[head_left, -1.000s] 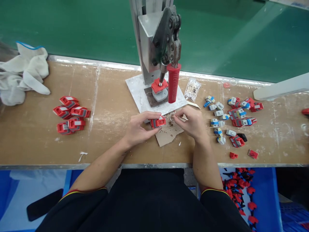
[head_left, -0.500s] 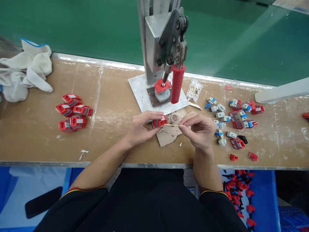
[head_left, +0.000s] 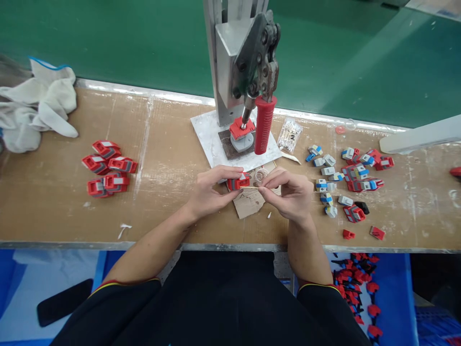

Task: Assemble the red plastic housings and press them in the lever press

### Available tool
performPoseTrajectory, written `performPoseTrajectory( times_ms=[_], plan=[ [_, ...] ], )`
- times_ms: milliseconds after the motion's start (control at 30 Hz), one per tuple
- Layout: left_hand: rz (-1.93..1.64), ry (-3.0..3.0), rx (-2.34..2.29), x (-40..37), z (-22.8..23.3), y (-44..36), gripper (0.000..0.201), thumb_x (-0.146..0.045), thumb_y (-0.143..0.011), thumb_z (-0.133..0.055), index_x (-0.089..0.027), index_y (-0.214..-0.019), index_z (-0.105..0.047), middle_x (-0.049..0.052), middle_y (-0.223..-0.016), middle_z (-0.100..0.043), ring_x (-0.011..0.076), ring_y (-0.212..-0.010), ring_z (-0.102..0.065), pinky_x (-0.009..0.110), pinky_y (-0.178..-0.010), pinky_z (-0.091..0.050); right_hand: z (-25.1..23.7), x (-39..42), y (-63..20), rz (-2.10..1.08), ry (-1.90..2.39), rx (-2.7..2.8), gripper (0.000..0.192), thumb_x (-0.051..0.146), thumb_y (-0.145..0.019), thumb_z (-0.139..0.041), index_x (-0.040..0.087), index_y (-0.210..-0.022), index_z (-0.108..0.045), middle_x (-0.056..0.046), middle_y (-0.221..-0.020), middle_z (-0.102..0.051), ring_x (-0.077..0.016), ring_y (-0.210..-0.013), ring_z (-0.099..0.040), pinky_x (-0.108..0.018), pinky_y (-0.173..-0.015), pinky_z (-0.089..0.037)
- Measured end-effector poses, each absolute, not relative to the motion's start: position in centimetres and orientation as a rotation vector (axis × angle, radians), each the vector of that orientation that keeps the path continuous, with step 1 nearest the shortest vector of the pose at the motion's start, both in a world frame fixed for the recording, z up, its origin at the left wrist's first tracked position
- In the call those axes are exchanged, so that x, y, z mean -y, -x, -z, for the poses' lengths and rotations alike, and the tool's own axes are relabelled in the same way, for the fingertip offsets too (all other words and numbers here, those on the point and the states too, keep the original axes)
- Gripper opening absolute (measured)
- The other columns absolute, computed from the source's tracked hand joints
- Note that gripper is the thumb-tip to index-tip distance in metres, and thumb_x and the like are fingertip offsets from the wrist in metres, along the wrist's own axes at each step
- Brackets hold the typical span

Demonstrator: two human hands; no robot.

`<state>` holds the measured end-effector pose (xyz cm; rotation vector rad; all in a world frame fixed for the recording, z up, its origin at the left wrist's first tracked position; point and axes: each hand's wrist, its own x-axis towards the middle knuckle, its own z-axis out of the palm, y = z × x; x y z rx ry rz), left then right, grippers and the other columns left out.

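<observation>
Between thumb and fingers my left hand (head_left: 213,190) grips a small red plastic part (head_left: 238,181) with a white patch. My right hand (head_left: 290,193) pinches a thin wooden stick (head_left: 249,187); its far end meets the lower edge of the red part, though I cannot make out the tip. Just beyond my right fingertips is a small clear round dish (head_left: 260,175). Below both hands lies a torn piece of cardboard (head_left: 249,205). Behind them stands a toggle clamp press with a red handle (head_left: 264,126), its plunger over a red and grey piece (head_left: 242,139).
Several red parts (head_left: 117,181) lie grouped at left, near white gloves (head_left: 54,103). To the right are several white-and-blue pieces (head_left: 328,171) and more red parts (head_left: 355,214). A bag of cotton swabs (head_left: 290,134) lies beside the press. Blue bins (head_left: 392,288) and a phone (head_left: 65,302) are below.
My right hand has moved left, bringing the stick further along the red part. My left hand and the red part have stayed nearly in place.
</observation>
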<state>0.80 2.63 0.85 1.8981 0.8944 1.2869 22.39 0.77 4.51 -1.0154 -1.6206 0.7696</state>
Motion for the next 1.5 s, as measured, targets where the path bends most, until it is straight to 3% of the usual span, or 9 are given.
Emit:
performPoseTrajectory(
  times_ms=[567,733,833,933,1000,1100,1233,1367,1500],
  plan=[
    [-1.312,-1.912,-0.896,-2.8,-1.0,-0.7,0.025,-0.014,-0.081,-0.084,-0.021,-0.104,-0.077,0.008,-0.11,-0.084,0.0225,-0.1,-0.082,0.035,-0.088,-0.069,-4.9,-0.9,-25.3,-0.646,1.018,1.595,0.017,0.018,-0.086,-0.079,0.026,-0.076,-0.068,0.001,-0.072,-0.076,-0.0164,-0.064,-0.068,-0.032,-0.058,-0.05],
    [-1.28,-1.884,-0.914,-2.7,-0.8,-0.6,0.022,-0.021,-0.083,-0.086,-0.021,-0.103,-0.078,0.009,-0.111,-0.084,0.0225,-0.1,-0.082,0.036,-0.09,-0.069,-3.8,-1.9,-26.0,-0.468,1.251,1.952,0.015,0.015,-0.088,-0.074,0.024,-0.079,-0.067,0.0,-0.075,-0.074,-0.0162,-0.069,-0.066,-0.03,-0.062,-0.048],
    [-1.278,-1.869,-0.938,-2.7,-0.9,-0.5,0.023,-0.02,-0.082,-0.086,-0.021,-0.104,-0.078,0.008,-0.112,-0.083,0.023,-0.102,-0.081,0.037,-0.092,-0.068,-3.5,-2.2,-26.0,-0.484,1.241,2.104,0.007,0.025,-0.092,-0.075,0.023,-0.087,-0.071,-0.003,-0.085,-0.077,-0.0191,-0.083,-0.07,-0.032,-0.074,-0.054],
    [-1.258,-1.852,-0.988,-2.8,-0.8,-0.3,0.024,-0.02,-0.083,-0.085,-0.022,-0.105,-0.078,0.007,-0.114,-0.083,0.0232,-0.104,-0.081,0.039,-0.095,-0.067,-4.4,-1.3,-28.5,-0.404,1.292,1.968,0.022,0.045,-0.094,-0.075,0.024,-0.1,-0.074,-0.005,-0.101,-0.079,-0.0207,-0.092,-0.071,-0.035,-0.08,-0.056],
    [-1.278,-1.828,-0.998,-2.8,-0.7,-0.2,0.024,-0.021,-0.083,-0.086,-0.023,-0.105,-0.077,0.006,-0.113,-0.082,0.023,-0.104,-0.08,0.04,-0.096,-0.067,-5.4,-0.5,-31.5,-0.192,1.468,1.755,0.026,0.049,-0.098,-0.066,0.024,-0.101,-0.074,-0.006,-0.1,-0.078,-0.0208,-0.088,-0.07,-0.036,-0.077,-0.056],
    [-1.324,-1.781,-0.983,-2.8,-0.4,-0.1,0.028,-0.021,-0.082,-0.086,-0.024,-0.108,-0.077,0.005,-0.113,-0.082,0.0231,-0.105,-0.08,0.043,-0.1,-0.066,-5.9,-0.5,-36.2,0.057,1.801,1.682,0.021,0.04,-0.097,-0.064,0.023,-0.1,-0.075,-0.008,-0.097,-0.077,-0.0249,-0.087,-0.067,-0.042,-0.082,-0.055],
    [-1.315,-1.737,-0.982,-2.6,-0.2,-0.3,0.032,-0.022,-0.085,-0.084,-0.023,-0.116,-0.076,0.005,-0.114,-0.081,0.0233,-0.109,-0.078,0.042,-0.102,-0.065,-4.1,-2.8,-39.0,-0.047,2.04,2.124,0.026,0.02,-0.085,-0.069,0.021,-0.11,-0.076,-0.013,-0.112,-0.078,-0.0334,-0.104,-0.063,-0.053,-0.098,-0.052],
    [-1.308,-1.684,-0.947,-2.3,-0.3,-0.5,0.034,-0.024,-0.089,-0.08,-0.021,-0.122,-0.074,0.008,-0.117,-0.08,0.0227,-0.11,-0.077,0.039,-0.099,-0.065,-3.1,-3.5,-38.6,-0.089,1.984,2.197,0.026,0.013,-0.086,-0.062,0.021,-0.106,-0.076,-0.013,-0.104,-0.077,-0.0326,-0.1,-0.064,-0.054,-0.097,-0.054],
    [-1.305,-1.617,-0.846,-2.1,-0.4,-0.8,0.034,-0.024,-0.091,-0.079,-0.021,-0.125,-0.072,0.011,-0.121,-0.078,0.0217,-0.111,-0.076,0.036,-0.097,-0.064,-4.7,-0.9,-35.8,-0.098,1.707,1.912,0.02,0.021,-0.091,-0.067,0.024,-0.11,-0.074,-0.009,-0.105,-0.072,-0.0261,-0.094,-0.068,-0.047,-0.088,-0.061]
  ],
)
